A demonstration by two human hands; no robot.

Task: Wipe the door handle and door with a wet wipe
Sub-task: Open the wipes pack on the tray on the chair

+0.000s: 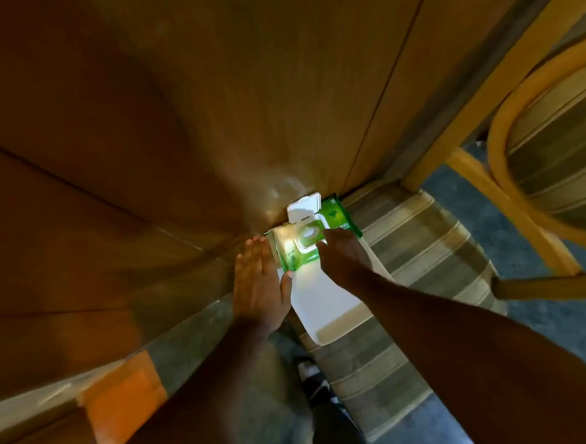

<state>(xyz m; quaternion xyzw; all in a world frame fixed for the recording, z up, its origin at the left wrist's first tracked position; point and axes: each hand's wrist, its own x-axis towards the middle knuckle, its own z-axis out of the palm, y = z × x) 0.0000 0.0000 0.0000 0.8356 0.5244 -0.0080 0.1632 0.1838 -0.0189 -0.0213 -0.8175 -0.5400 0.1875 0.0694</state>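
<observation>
- A green wet wipe pack [295, 252] lies at centre frame, its white flip lid [303, 208] raised at 12 o'clock.
- Left hand [258, 284], flat and open, presses the pack's 9 o'clock edge.
- Right hand [343, 253] reaches the opening; grip cannot be told.
- Wooden door [209, 106] fills 10 to 1 o'clock.

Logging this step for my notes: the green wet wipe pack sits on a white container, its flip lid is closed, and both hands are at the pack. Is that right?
Not quite: the flip lid is open, standing up at the far edge of the green wet wipe pack, as the head view shows. The rest holds: the pack sits on the white container, with the left hand at its side and the right hand at the opening.
</observation>
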